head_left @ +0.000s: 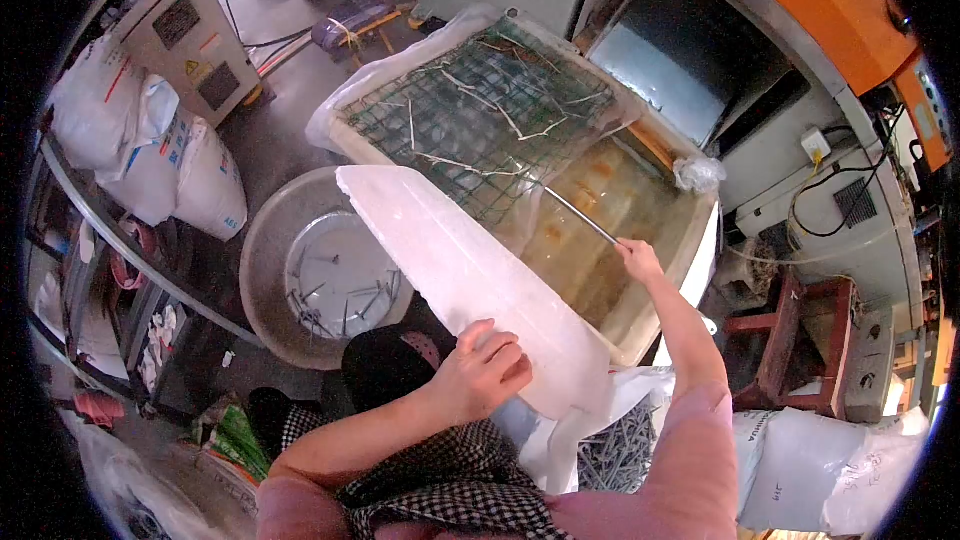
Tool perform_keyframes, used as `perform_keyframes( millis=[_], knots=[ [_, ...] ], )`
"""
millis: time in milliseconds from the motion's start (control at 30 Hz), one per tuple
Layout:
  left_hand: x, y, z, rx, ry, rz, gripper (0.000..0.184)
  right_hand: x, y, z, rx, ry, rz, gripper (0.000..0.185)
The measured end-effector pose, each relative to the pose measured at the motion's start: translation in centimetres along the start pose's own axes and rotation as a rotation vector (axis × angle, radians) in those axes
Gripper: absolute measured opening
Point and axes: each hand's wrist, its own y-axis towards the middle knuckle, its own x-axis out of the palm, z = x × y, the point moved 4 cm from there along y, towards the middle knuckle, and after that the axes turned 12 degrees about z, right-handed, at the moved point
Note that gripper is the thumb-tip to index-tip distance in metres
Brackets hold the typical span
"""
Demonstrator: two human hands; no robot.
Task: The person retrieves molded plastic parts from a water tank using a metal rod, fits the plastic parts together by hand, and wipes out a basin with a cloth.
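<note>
My right hand [640, 258] is closed around the end of a thin metal rod [582, 215]. The rod reaches over a pale tub of murky water [570, 265] to the edge of a green mesh [475, 130]. Thin, light-coloured strips [462, 87] lie scattered on the mesh. Over the near part of a long white board [470, 260], my left hand [487, 370] hovers or rests with loosely bent fingers; nothing shows in it. The board slopes from the tub's near side towards my lap.
Left of the board stands a round basin [262, 280] with several grey, thin pieces inside. More grey pieces [618, 450] fill a white-lined container by my right arm. White sacks [210, 180] stand at left, a red-brown metal frame [765, 360] at right, and an orange-topped machine [800, 10] behind.
</note>
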Motion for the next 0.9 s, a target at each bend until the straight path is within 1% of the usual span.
perform_keyframes(
  millis=[100, 167, 200, 267, 400, 433, 467, 500, 567, 600, 633, 700, 800, 900],
  knots=[
    [0.2, 0.5, 0.4, 0.04, 0.034, 0.003, 0.009, 1.4, 1.1, -0.2, 0.001, 0.0, 0.026, 0.029],
    [0.1, 0.7, 0.6, 0.044, 0.033, -0.001, 0.008, 2.0, 1.4, 0.0, -0.081, 0.061, 0.006, 0.029],
    [0.0, 0.9, 0.7, 0.042, 0.036, 0.002, 0.008, 1.4, 0.9, 0.5, -0.072, 0.067, 0.008, 0.029],
    [-0.6, 1.1, 0.9, 0.051, 0.05, 0.002, 0.008, -2.0, -0.4, 1.0, -0.066, 0.045, 0.006, 0.029],
    [-1.3, 0.2, 0.8, 0.033, 0.053, 0.028, 0.009, -10.9, -3.8, 3.3, -0.031, -0.144, -0.07, 0.03],
    [-1.4, 0.0, 0.8, 0.033, 0.051, 0.023, 0.009, -12.4, -4.3, 4.4, -0.069, -0.134, -0.109, 0.03],
    [-1.5, -0.2, 0.8, 0.044, 0.056, 0.02, 0.008, -13.5, -4.7, 5.3, -0.169, -0.13, -0.099, 0.029],
    [-1.6, -0.2, 0.9, 0.054, 0.062, 0.018, 0.007, -14.3, -5.3, 4.8, -0.166, -0.129, -0.103, 0.029],
    [-1.8, -0.3, 1.0, 0.059, 0.069, 0.013, 0.008, -15.4, -6.3, 4.1, 0.021, -0.162, -0.236, 0.028],
    [-1.9, -0.3, 1.1, 0.063, 0.075, 0.011, 0.008, -14.2, -5.9, 5.1, -0.051, -0.145, -0.215, 0.027],
    [-1.9, -0.4, 1.2, 0.067, 0.076, 0.011, 0.008, -13.1, -6.0, 4.8, -0.052, -0.142, -0.211, 0.027],
    [-1.8, -0.3, 1.2, 0.048, 0.067, 0.01, 0.01, -10.8, -5.8, 3.5, -0.111, -0.085, -0.136, 0.027],
    [-2.0, -0.3, 1.1, 0.034, 0.049, -0.002, 0.01, -6.9, -4.7, 2.6, -0.13, -0.083, -0.136, 0.028],
    [-1.9, -0.8, 0.6, 0.007, 0.035, 0.002, 0.01, -5.8, -4.5, 0.4, -0.187, -0.058, -0.181, 0.03]
  ],
)
